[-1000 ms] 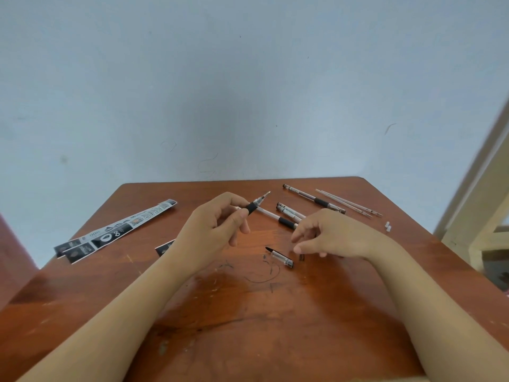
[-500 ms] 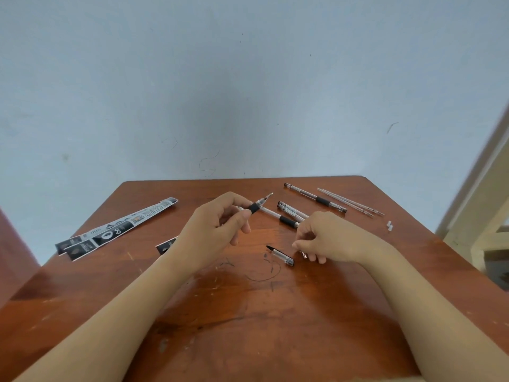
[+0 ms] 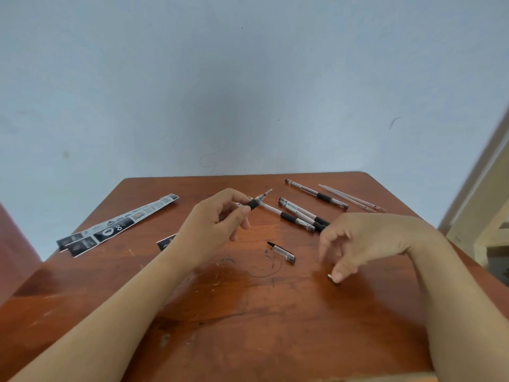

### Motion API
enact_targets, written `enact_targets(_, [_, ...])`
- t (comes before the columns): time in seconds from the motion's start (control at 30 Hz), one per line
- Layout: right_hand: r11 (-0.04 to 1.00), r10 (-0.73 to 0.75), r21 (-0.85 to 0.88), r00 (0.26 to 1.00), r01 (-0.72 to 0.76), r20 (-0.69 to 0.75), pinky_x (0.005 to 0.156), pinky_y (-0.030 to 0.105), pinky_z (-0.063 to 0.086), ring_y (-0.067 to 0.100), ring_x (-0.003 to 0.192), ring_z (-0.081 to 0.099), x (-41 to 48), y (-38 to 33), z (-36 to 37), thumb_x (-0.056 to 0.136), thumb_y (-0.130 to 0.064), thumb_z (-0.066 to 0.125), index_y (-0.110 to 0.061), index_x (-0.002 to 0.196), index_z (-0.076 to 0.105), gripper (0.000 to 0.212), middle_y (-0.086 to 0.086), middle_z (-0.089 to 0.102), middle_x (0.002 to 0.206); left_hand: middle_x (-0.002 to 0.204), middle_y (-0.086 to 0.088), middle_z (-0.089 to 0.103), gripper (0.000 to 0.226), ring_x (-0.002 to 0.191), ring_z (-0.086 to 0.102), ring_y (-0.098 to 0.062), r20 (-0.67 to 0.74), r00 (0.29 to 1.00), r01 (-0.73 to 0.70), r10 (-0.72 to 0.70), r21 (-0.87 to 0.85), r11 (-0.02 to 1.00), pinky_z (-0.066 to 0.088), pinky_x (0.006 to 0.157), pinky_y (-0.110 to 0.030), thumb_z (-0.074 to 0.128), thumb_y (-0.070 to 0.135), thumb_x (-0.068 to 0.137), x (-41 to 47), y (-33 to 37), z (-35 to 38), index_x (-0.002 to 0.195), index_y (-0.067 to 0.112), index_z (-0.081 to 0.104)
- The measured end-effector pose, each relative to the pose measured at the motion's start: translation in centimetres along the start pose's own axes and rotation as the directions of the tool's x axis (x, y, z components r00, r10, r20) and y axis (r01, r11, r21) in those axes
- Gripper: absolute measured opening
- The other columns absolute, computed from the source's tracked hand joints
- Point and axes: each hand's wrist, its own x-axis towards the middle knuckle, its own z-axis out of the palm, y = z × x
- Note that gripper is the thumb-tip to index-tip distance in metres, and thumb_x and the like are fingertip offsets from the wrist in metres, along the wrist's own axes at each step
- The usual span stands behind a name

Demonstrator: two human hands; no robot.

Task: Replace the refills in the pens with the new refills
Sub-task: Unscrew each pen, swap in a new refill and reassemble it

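Observation:
My left hand [image 3: 217,224] grips a clear pen [image 3: 257,202] by its black grip, with the tip pointing up and to the right. My right hand [image 3: 366,241] hovers low over the table's right side. Its thumb and a fingertip pinch a small metal pen tip piece [image 3: 331,277] that touches the wood. A loose pen cap [image 3: 282,252] lies between the hands. Several more pens [image 3: 300,213] lie behind the right hand, and one pen [image 3: 316,194] lies farther back. Thin clear refills [image 3: 351,197] lie at the far right.
The brown wooden table [image 3: 248,312] is scratched and ink-marked. Long black-and-white refill packaging [image 3: 118,224] lies at the left, and a smaller piece [image 3: 165,242] peeks out from behind my left wrist. A pale wall rises behind the table and a cream frame stands at the right.
My right hand has moved right and toward me, away from the cap, bringing the small metal piece down to the table. My left hand has kept holding its pen in place.

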Motion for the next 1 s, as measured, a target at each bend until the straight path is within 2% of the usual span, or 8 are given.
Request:
enact_targets(0.1, [0.996, 0.067, -0.069, 0.997, -0.064, 0.048, 0.048, 0.015, 0.044, 0.002, 0.048, 0.055, 0.4, -0.5, 0.4, 0.070, -0.020, 0.078, -0.021, 0.074, 0.063, 0.015, -0.007, 0.061, 0.058, 0.061, 0.012, 0.063, 0.020, 0.048, 0.051, -0.003, 0.010, 1.000, 0.000, 0.000, 0.007, 1.000, 0.046, 0.057, -0.020, 0.049, 0.014, 0.089, 0.0, 0.0, 0.0, 0.084, 0.033, 0.054])
enact_targets(0.2, [0.989, 0.090, -0.117, 0.995, -0.085, 0.035, 0.046, 0.014, 0.044, 0.002, 0.043, 0.053, 0.9, -0.7, 0.6, 0.072, -0.015, 0.075, -0.016, 0.072, 0.061, 0.014, -0.001, 0.060, 0.060, 0.061, 0.010, 0.063, 0.019, 0.048, 0.051, -0.002, 0.008, 1.000, -0.004, 0.004, 0.013, 1.000, 0.044, 0.055, -0.014, 0.049, 0.015, 0.089, 0.0, 0.0, 0.0, 0.084, 0.033, 0.054])
enact_targets(0.3, [0.989, 0.090, -0.121, 0.996, -0.086, 0.026, 0.047, 0.013, 0.044, 0.003, 0.043, 0.054, 0.8, -0.7, 0.6, 0.075, -0.012, 0.072, -0.014, 0.073, 0.062, 0.010, 0.002, 0.061, 0.061, 0.063, 0.008, 0.062, 0.019, 0.048, 0.051, -0.003, 0.007, 1.000, -0.002, 0.002, 0.014, 1.000, 0.045, 0.056, -0.016, 0.049, 0.015, 0.089, 0.0, 0.1, -0.1, 0.084, 0.033, 0.054])
enact_targets(0.43, [0.991, 0.085, -0.104, 0.996, -0.086, -0.017, 0.049, 0.012, 0.044, 0.000, 0.043, 0.054, 0.7, -0.7, 0.6, 0.078, -0.009, 0.067, -0.018, 0.074, 0.062, 0.010, -0.007, 0.061, 0.055, 0.065, 0.007, 0.062, 0.019, 0.049, 0.051, -0.003, 0.018, 1.000, 0.001, -0.001, 0.016, 1.000, 0.045, 0.057, -0.016, 0.049, 0.015, 0.089, 0.0, 0.1, 0.0, 0.085, 0.033, 0.053])
enact_targets(0.77, [0.953, 0.123, -0.257, 0.981, -0.159, -0.150, 0.048, 0.014, 0.037, 0.011, 0.060, 0.054, 1.0, -1.2, 1.0, 0.077, -0.012, 0.064, -0.019, 0.078, 0.063, 0.007, 0.004, 0.064, 0.072, 0.062, 0.009, 0.063, 0.021, 0.049, 0.051, -0.004, 0.024, 1.000, -0.001, 0.000, 0.033, 0.999, 0.045, 0.058, -0.018, 0.050, 0.014, 0.089, -0.1, 0.2, 0.2, 0.083, 0.033, 0.054])
enact_targets(0.9, [0.989, 0.069, -0.098, 0.939, -0.108, -0.336, 0.058, 0.018, 0.046, 0.014, 0.065, 0.059, 1.0, -1.0, 0.9, 0.076, -0.009, 0.062, -0.018, 0.079, 0.067, 0.010, 0.002, 0.068, 0.078, 0.065, 0.005, 0.063, 0.021, 0.050, 0.052, -0.004, 0.034, 0.999, -0.010, 0.008, 0.054, 0.998, 0.045, 0.058, -0.017, 0.050, 0.014, 0.089, -0.2, 0.4, 0.4, 0.083, 0.034, 0.052])
enact_targets(0.97, [0.996, 0.010, 0.084, 0.871, 0.036, -0.492, 0.063, 0.025, 0.051, 0.017, 0.063, 0.061, 0.9, -1.2, 0.7, 0.076, -0.006, 0.064, -0.020, 0.072, 0.068, 0.015, 0.001, 0.069, 0.071, 0.066, 0.005, 0.063, 0.021, 0.050, 0.052, -0.003, 0.040, 0.999, -0.014, 0.012, 0.058, 0.998, 0.045, 0.058, -0.016, 0.050, 0.014, 0.089, -0.2, 0.6, 0.4, 0.083, 0.035, 0.052])
enact_targets(1.0, [0.975, -0.019, 0.174, 0.828, 0.140, -0.560, 0.062, 0.021, 0.051, 0.012, 0.059, 0.060, 0.8, -1.5, 0.6, 0.076, -0.004, 0.066, -0.020, 0.069, 0.068, 0.017, -0.004, 0.069, 0.064, 0.066, 0.005, 0.063, 0.021, 0.050, 0.052, -0.003, 0.043, 0.999, -0.016, 0.013, 0.059, 0.998, 0.045, 0.059, -0.015, 0.050, 0.014, 0.089, -0.3, 0.6, 0.4, 0.083, 0.035, 0.052])
